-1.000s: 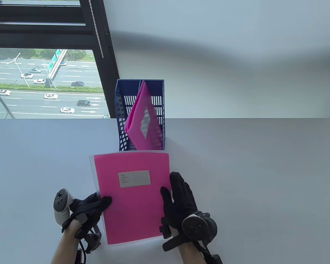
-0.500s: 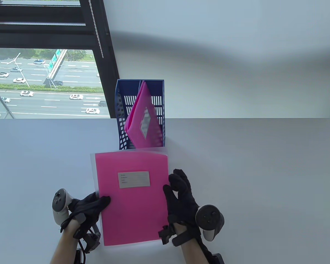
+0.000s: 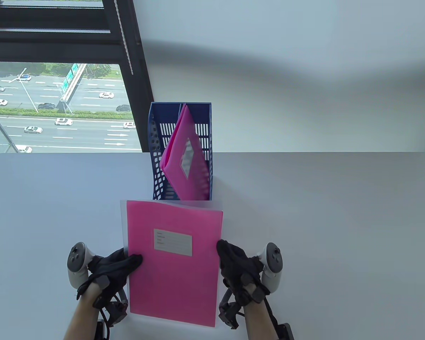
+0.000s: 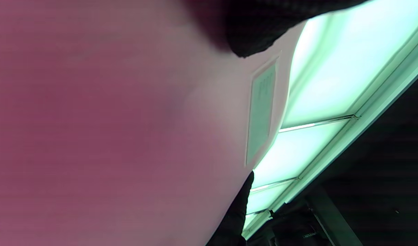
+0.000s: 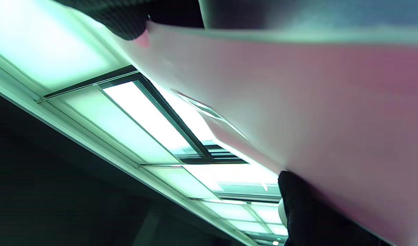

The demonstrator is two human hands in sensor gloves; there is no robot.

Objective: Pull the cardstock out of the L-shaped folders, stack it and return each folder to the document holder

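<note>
A clear L-shaped folder with pink cardstock and a grey label inside is held between both hands at the near middle of the table, its far edge just in front of the document holder. My left hand pinches its left edge, thumb on top. My right hand grips its right edge, fingers curled round it. The blue slotted document holder stands at the table's far edge with a second pink folder leaning inside. In the left wrist view the pink folder fills the frame; in the right wrist view the folder does too.
The white table stretches wide to the right and left of the folder. A window with a dark frame is behind the holder on the left, a white wall on the right.
My right hand turned from lying flat beside the folder to gripping its right edge. The folder shifted a little toward me and rose. The left hand kept its hold.
</note>
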